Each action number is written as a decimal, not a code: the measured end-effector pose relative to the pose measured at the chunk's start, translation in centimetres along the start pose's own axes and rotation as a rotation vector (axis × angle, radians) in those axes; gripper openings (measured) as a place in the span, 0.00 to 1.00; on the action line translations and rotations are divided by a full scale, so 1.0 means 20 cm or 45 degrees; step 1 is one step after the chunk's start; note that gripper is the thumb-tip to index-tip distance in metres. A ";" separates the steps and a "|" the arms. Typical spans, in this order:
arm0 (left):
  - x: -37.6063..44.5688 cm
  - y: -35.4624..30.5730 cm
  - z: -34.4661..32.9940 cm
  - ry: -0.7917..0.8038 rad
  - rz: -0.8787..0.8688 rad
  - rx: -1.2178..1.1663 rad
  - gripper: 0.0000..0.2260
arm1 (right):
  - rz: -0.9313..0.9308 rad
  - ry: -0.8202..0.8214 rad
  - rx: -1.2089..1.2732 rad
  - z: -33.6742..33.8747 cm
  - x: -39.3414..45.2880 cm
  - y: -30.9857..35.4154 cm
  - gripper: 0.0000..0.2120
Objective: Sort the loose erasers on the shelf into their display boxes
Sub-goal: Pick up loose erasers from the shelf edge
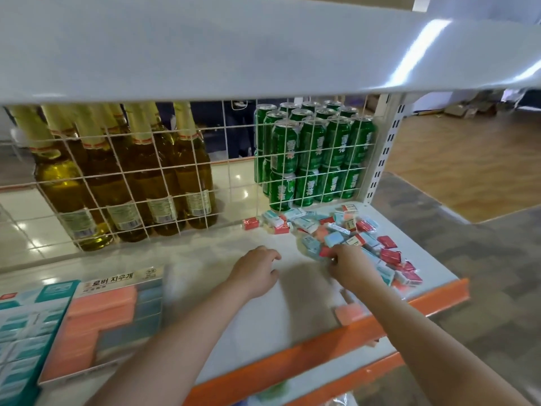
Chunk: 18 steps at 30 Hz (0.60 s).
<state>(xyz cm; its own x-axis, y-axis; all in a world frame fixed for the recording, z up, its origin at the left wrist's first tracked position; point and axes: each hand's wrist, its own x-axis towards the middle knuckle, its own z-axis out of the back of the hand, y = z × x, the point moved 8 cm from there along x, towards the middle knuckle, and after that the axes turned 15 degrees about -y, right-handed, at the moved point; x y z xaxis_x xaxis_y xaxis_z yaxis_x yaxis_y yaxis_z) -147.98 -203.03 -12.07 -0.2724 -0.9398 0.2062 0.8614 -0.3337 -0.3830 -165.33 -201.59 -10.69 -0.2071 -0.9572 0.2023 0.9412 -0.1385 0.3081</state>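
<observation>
My right grip [345, 266] is digging into the erasers [336, 230], can't tell if it's pinching one; boxes [114, 315] sit way left, nearer my loosely curled, empty left grip [257, 271].

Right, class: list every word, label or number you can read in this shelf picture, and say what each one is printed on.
"로버 지우개": header of the display box of pink and blue erasers.
White characters on the green cans: too blurred to read.
Labels on the bottles: too small to read.
Print on the loose erasers and on the teal display box: too blurred to read.
</observation>
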 end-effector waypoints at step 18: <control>0.28 -0.27 -0.22 0.109 0.008 -0.026 0.22 | -0.092 -0.156 0.331 0.18 0.03 -0.21 0.11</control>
<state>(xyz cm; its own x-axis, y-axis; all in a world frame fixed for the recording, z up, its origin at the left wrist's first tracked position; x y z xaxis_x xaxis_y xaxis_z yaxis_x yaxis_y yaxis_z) -156.09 -206.76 -12.86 -0.3035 -0.9444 0.1261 0.8544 -0.3284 -0.4028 -170.42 -200.61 -8.59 -0.3168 -0.9071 0.2772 0.8260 -0.1202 0.5506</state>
